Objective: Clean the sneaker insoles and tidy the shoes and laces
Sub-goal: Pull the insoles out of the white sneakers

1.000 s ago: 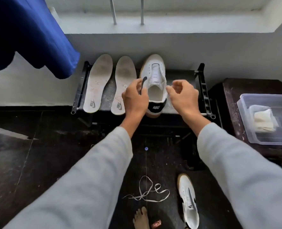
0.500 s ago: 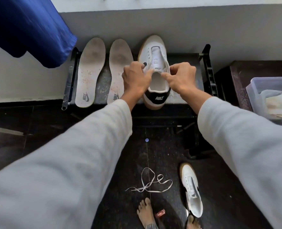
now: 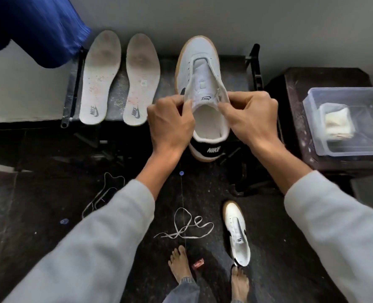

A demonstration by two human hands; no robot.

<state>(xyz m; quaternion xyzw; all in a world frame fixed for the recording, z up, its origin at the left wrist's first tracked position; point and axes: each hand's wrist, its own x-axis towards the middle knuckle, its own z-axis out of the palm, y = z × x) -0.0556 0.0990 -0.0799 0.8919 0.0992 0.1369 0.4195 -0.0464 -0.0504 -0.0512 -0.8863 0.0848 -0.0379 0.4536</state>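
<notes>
A white sneaker with a gum sole and black heel tab stands on the low black rack, toe towards the wall. My left hand pinches the left side of its collar and tongue. My right hand pinches the right side. Two stained white insoles lie side by side on the rack to the left. The second sneaker lies on the dark floor by my feet. One white lace is tangled on the floor in front of me, another lace further left.
A clear plastic tub holding a folded cloth sits on a dark stool at the right. Blue fabric hangs at the upper left. My bare feet and a small red wrapper are on the floor.
Both hands have closed onto the sneaker's collar and tongue, spreading the opening. My view has tilted down and moved closer, bringing the second lace at the left into sight.
</notes>
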